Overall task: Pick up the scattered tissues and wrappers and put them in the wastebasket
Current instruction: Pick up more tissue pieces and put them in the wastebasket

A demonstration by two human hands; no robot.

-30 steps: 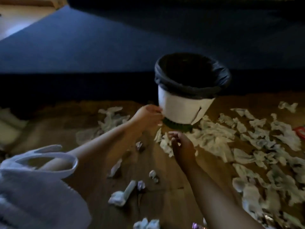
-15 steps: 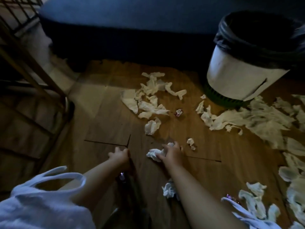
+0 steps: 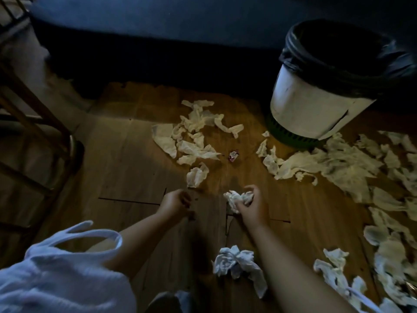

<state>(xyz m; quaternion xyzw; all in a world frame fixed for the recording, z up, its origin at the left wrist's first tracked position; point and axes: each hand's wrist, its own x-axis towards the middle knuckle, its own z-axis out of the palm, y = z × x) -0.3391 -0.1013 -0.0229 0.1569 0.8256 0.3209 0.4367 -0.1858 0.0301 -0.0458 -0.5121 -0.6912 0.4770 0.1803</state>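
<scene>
My right hand (image 3: pixel 250 205) has bunched the tissue (image 3: pixel 237 197) up off the floor (image 3: pixel 126 159), fingers clamped round it. My left hand (image 3: pixel 176 201) has curled its fingers; whether it holds anything, I cannot tell. The wastebasket (image 3: pixel 304 102) stands far right, so the tissue seems ready to carry there.

Left hand (image 3: pixel 174 203), right hand (image 3: pixel 250 207): curled fingers (image 3: pixel 250 190)

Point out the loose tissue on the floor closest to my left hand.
The small crumpled tissue lying alone just beyond the left hand, short of the spread-out cluster. The other nearby wad is gripped in the right hand, not loose.
</scene>
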